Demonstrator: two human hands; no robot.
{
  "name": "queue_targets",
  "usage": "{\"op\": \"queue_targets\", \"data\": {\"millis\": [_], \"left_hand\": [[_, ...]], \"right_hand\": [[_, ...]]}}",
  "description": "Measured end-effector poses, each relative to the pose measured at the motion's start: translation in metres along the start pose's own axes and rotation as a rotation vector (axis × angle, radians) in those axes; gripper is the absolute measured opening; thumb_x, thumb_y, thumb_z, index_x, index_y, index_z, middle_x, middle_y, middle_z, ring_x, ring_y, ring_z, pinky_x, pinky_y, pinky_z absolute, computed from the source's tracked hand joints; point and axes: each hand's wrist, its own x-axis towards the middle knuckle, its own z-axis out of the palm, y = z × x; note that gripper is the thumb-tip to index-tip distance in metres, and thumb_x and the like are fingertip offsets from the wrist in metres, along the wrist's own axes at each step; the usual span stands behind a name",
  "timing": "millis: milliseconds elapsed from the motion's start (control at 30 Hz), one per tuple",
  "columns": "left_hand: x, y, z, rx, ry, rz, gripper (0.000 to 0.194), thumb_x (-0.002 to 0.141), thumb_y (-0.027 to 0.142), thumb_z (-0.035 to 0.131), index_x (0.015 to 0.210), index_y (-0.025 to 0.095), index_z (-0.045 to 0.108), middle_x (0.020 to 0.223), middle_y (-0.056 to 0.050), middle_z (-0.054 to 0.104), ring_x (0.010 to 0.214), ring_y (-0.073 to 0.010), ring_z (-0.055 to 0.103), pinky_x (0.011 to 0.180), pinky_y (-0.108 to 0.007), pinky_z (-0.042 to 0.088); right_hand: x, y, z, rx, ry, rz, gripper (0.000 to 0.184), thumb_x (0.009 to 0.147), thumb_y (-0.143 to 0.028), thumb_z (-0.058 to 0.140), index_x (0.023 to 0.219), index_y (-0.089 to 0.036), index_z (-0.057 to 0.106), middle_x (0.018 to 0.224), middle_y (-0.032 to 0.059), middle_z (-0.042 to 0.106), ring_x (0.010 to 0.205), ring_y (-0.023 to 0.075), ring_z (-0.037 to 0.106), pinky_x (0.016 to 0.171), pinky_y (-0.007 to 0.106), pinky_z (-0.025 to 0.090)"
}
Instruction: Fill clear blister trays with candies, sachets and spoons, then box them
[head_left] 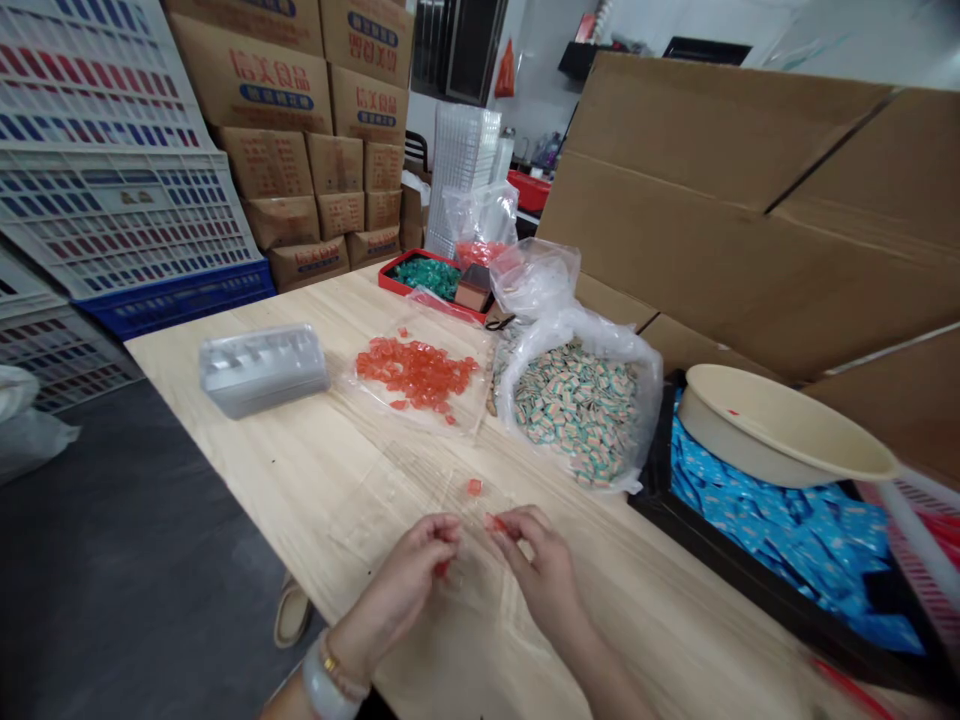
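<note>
Between the fingertips of my right hand (536,560) is a small red translucent piece (495,523). My left hand (420,565) is closed, fingers curled inward, and a bit of red shows beneath its fingers. Both hands hover just above a clear plastic sheet (375,500) on the wooden table. One loose red piece (475,487) lies on the sheet just past my fingertips. Farther off, a pile of similar red pieces (420,372) is spread on clear plastic.
Right of the pile stands a clear bag of small printed packets (577,410). A cream basin (780,425) rests over a black tray of blue packets (750,510). Clear plastic trays (262,370) sit at left. A red tray (397,283) holds green pieces behind. Cardboard (720,210) walls the right.
</note>
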Motion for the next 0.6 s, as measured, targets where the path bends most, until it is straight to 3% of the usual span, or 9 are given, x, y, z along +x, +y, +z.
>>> {"op": "queue_targets", "data": {"millis": [67, 133, 300, 467, 600], "left_hand": [[0.004, -0.001, -0.006, -0.002, 0.062, 0.03, 0.028, 0.057, 0.007, 0.045, 0.083, 0.015, 0.052, 0.076, 0.0, 0.054, 0.072, -0.0104, 0.05, 0.063, -0.022, 0.037], [0.008, -0.005, -0.011, 0.05, 0.05, 0.036, 0.028, 0.058, 0.007, 0.043, 0.084, 0.014, 0.053, 0.079, -0.002, 0.056, 0.077, -0.0125, 0.052, 0.07, -0.025, 0.039], [0.015, -0.013, -0.015, 0.193, 0.06, 0.136, 0.027, 0.06, 0.013, 0.054, 0.086, 0.013, 0.052, 0.087, -0.006, 0.059, 0.084, -0.0162, 0.053, 0.08, -0.03, 0.038], [0.01, -0.007, -0.016, 0.172, 0.084, 0.11, 0.031, 0.06, 0.023, 0.061, 0.088, 0.013, 0.053, 0.081, -0.005, 0.061, 0.076, -0.0164, 0.055, 0.073, -0.031, 0.041], [0.003, -0.001, -0.012, 0.138, 0.055, 0.12, 0.035, 0.061, 0.024, 0.063, 0.093, 0.013, 0.056, 0.091, -0.007, 0.061, 0.083, -0.0168, 0.055, 0.076, -0.03, 0.04]], "right_hand": [[0.016, 0.007, 0.009, -0.164, -0.037, -0.005, 0.014, 0.078, -0.018, 0.046, 0.081, -0.016, 0.059, 0.078, 0.0062, 0.056, 0.072, 0.0161, 0.053, 0.064, 0.027, 0.043], [0.03, 0.01, 0.02, -0.328, -0.118, -0.007, 0.017, 0.076, -0.012, 0.044, 0.079, -0.016, 0.06, 0.079, 0.0077, 0.057, 0.071, 0.0173, 0.053, 0.063, 0.028, 0.042], [0.045, 0.012, 0.034, -0.552, -0.19, -0.014, 0.019, 0.072, -0.009, 0.045, 0.078, -0.015, 0.062, 0.081, 0.0102, 0.06, 0.075, 0.0209, 0.053, 0.067, 0.03, 0.041], [0.037, 0.022, 0.026, -0.344, -0.168, 0.034, 0.022, 0.066, -0.006, 0.047, 0.084, -0.014, 0.059, 0.08, 0.0079, 0.06, 0.075, 0.0187, 0.053, 0.069, 0.029, 0.041], [0.017, 0.011, 0.014, -0.076, -0.069, 0.139, 0.022, 0.073, -0.016, 0.046, 0.091, -0.015, 0.057, 0.076, 0.0058, 0.06, 0.07, 0.0168, 0.054, 0.066, 0.029, 0.041]]}}
